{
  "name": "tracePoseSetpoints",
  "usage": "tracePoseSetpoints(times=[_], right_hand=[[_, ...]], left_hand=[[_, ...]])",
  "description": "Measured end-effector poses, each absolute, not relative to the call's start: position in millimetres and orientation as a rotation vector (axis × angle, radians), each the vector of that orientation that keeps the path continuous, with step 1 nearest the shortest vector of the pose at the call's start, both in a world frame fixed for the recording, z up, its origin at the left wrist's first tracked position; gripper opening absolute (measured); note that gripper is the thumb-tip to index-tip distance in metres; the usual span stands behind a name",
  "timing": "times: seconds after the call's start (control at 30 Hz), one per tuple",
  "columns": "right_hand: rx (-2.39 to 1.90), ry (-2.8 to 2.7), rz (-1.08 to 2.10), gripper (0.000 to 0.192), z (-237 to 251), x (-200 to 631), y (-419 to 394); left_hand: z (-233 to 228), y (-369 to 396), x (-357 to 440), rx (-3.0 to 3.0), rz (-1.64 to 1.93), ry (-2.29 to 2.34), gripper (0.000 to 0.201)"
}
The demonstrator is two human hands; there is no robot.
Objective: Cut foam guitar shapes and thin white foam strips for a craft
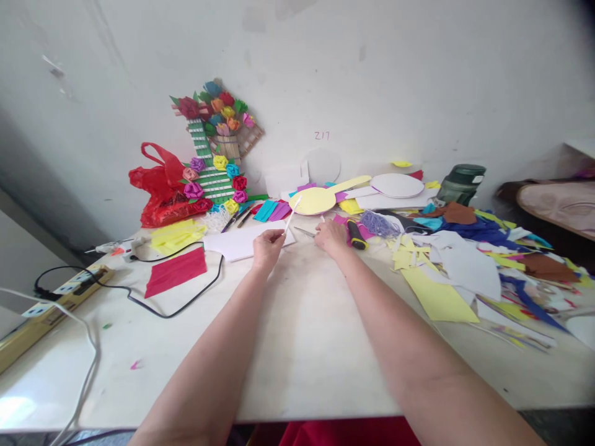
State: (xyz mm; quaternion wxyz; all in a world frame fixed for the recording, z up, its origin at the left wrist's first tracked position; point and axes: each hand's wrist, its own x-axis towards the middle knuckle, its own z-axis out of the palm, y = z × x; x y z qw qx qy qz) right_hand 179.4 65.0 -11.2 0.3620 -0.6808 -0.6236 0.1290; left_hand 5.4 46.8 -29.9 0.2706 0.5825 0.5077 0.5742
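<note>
My left hand (268,249) pinches a thin white strip (292,215), which slants up and to the right from the fingertips. The hand is over the right part of a white sheet (237,243). To its right, my right hand (331,235) is closed over the middle of a pair of scissors (357,235). Their metal blades point left from under the fingers, and the black and yellow handle shows beyond the hand. A small white tip shows at the right fingers; I cannot make out what it is. A yellow oval paper piece (313,201) lies just behind both hands.
Paper scraps (465,260) are heaped at the right, with a dark green bottle (460,184) behind them. Paper flower crafts (216,155) and a red bag (162,186) stand back left. A glue gun (123,246), its black cord and a power strip (69,294) are at left.
</note>
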Motion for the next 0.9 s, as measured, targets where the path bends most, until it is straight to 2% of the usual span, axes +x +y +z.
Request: tracePoseSetpoints(times=[0.03,0.17,0.27,0.37,0.5,0.63,0.9], right_hand=[[-1.616,-1.510,0.440,0.004,-11.6,176.2,65.0],[-1.240,-1.195,0.930,0.024,-12.0,159.8,63.1],[-1.120,-0.989,1.116,0.017,-11.5,153.5,59.9],[-1.079,-0.948,1.162,0.012,-11.8,154.6,57.8],[-1.016,-1.007,1.232,0.011,-14.0,157.3,57.6],[-0.942,-1.123,1.257,0.014,-16.6,156.8,57.3],[-0.926,-1.153,1.292,0.018,-19.9,155.4,55.8]], left_hand=[[-29.3,45.3,6.5,1.667,1.556,1.398,0.014],[-27.0,37.1,10.9,2.123,1.504,1.464,0.014],[-27.2,32.1,15.2,2.334,1.371,1.500,0.018],[-29.1,31.7,19.0,2.320,1.377,1.442,0.017],[-30.8,36.0,19.8,1.948,1.426,1.379,0.022],[-28.4,37.3,17.7,1.620,1.249,1.299,0.024],[-27.6,35.7,15.9,1.422,1.282,1.142,0.030]])
